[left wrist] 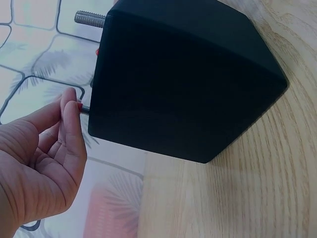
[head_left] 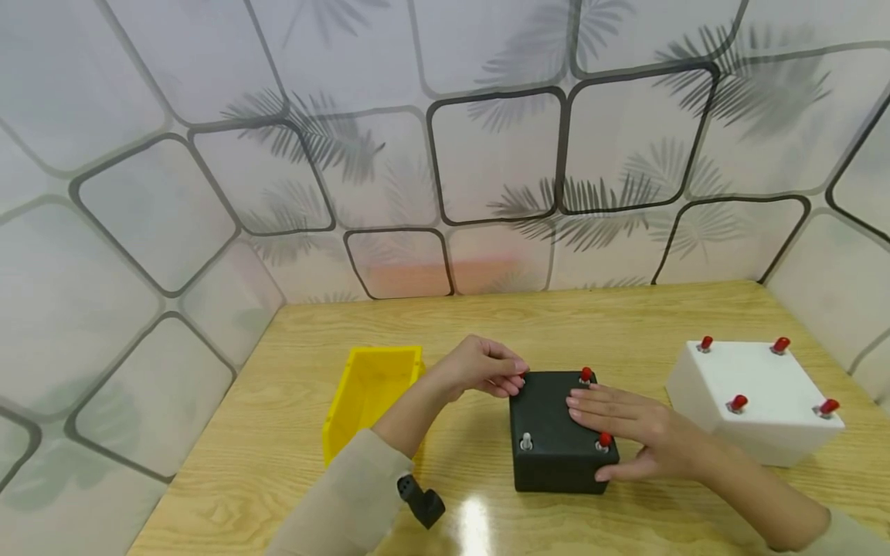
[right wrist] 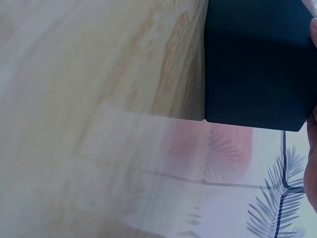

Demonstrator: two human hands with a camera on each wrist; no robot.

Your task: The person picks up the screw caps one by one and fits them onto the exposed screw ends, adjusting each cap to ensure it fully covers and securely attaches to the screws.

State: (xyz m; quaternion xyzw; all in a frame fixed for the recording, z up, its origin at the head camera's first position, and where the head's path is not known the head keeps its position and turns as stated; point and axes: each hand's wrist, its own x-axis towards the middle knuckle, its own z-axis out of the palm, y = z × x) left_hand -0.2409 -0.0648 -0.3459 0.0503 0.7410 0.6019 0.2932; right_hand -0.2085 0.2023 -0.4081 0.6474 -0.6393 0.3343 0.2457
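A black box stands on the table with a threaded metal stud at each top corner. Red caps cover the two right-hand studs, while the near-left stud is bare. At the far-left corner my left hand pinches a small red cap on its stud between thumb and fingertips. My right hand lies across the right side of the box top, fingers straight, its thumb by the near-right corner. In the right wrist view only a sliver of that hand shows beside the box.
Left of the black box sits a yellow bin, partly behind my left forearm. To the right stands a white box with red-capped studs at its corners. A patterned cloth wall rises behind the wooden table.
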